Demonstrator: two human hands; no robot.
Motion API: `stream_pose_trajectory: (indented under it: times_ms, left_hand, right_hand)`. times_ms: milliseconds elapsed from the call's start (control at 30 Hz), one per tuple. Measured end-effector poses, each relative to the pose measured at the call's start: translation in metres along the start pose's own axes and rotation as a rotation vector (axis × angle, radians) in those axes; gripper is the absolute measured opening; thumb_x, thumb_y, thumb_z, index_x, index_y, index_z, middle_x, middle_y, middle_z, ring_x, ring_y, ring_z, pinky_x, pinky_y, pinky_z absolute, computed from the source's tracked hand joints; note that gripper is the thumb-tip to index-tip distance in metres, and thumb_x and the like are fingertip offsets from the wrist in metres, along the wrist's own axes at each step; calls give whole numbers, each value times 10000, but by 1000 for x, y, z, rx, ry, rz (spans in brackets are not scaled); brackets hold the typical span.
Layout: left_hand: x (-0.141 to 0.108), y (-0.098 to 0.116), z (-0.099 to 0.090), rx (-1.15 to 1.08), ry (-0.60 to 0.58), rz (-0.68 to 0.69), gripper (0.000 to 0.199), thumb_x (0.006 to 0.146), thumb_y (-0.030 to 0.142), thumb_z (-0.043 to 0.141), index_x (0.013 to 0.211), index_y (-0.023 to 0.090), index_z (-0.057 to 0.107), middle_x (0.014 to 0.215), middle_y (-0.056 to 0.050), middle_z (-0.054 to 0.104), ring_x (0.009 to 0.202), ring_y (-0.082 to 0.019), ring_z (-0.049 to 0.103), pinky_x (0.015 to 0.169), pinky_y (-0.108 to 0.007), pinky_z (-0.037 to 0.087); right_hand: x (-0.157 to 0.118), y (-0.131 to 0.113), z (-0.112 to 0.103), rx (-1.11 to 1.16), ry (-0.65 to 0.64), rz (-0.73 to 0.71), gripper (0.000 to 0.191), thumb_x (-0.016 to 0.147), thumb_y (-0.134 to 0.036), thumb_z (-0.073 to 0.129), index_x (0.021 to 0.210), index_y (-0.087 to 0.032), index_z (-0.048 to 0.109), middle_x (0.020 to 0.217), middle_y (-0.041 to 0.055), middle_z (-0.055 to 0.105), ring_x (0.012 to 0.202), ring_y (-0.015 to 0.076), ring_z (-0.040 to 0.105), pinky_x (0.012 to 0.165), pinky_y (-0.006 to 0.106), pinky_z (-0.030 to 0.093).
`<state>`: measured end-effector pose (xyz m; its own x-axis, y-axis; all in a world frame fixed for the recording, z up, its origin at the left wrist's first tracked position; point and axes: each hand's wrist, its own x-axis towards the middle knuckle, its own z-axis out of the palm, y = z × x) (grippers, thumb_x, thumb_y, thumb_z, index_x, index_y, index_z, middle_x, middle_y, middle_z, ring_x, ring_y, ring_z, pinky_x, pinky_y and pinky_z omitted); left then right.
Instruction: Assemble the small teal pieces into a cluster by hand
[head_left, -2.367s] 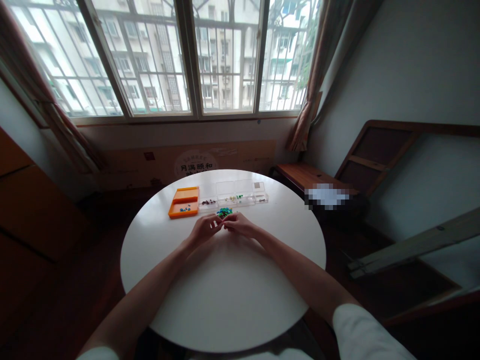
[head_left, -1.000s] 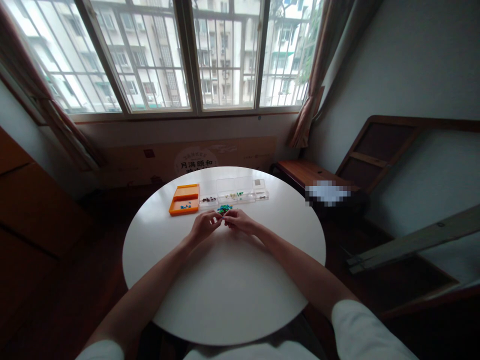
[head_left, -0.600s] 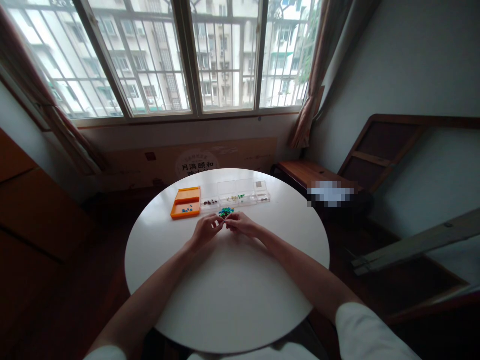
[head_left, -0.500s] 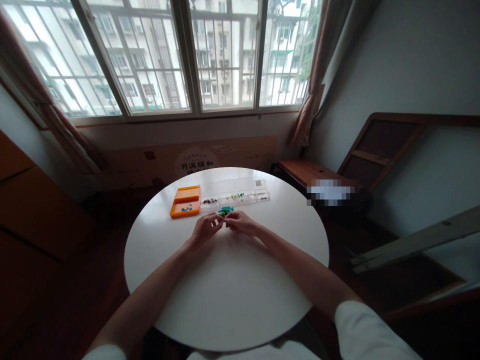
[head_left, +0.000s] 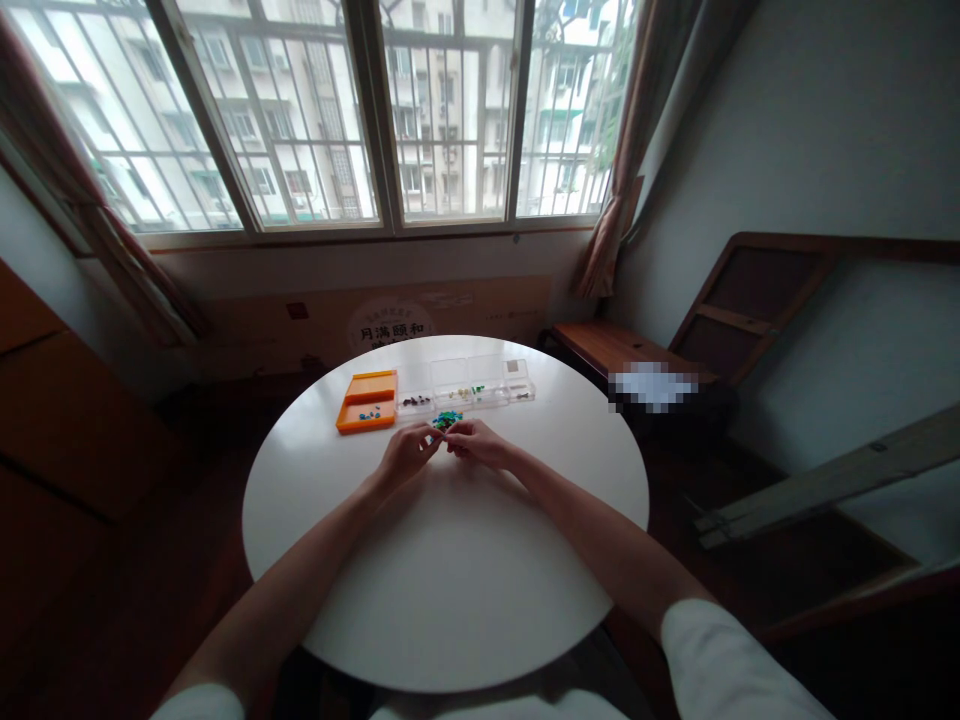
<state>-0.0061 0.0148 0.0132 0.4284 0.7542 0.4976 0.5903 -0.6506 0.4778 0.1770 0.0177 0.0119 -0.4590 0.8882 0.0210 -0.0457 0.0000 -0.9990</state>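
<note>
My left hand (head_left: 407,452) and my right hand (head_left: 475,443) meet fingertip to fingertip above the white round table (head_left: 442,590). Both are closed in a pinch. Whatever lies between the fingers is too small and too covered to name. Just beyond the fingertips is a small heap of blue, green and dark pieces (head_left: 449,419), partly hidden by my hands. Ahead and to the left lies an open orange tray (head_left: 345,428) with a few blue pieces (head_left: 369,413) in it.
Behind the heap stands a clear plastic box (head_left: 450,373) with an open lid and small dark, pale and green pieces in its compartments. A wooden bench (head_left: 607,350) stands past the table at the right. A window with curtains is ahead.
The whole view has shifted slightly, so table and trays sit a little farther left. Both hands keep their pinch at the same place by the heap.
</note>
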Motion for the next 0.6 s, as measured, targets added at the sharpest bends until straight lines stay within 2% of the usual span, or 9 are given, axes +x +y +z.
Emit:
stream_pose_trajectory:
  times_ms: [333,467,600]
  left_hand:
    - [-1,1,-1,-84,-18,-16,174,833,257,522,874,196,679,846,-26,661,552,-74,585,519,-172,443]
    - [1,1,0,-197,-16,-106,201,806,319,555,853,169,681,786,-32,665,521,-83,581,487,-181,441]
    - [5,3,-4,-455,-38,-265,322,758,414,590,819,107,667,759,-70,669,518,-105,588,444,-188,430]
  right_hand:
    - [-2,-2,2,-22,9,-11,306,680,-394,670,755,-100,626,586,7,583,483,65,470,447,194,311]
    - [-2,-3,2,-18,15,-8,302,690,-390,662,762,-100,619,585,4,576,485,65,480,440,187,315]
    - [-3,-6,3,-33,23,-10,288,688,-380,662,744,-102,612,594,8,583,492,67,486,443,186,327]
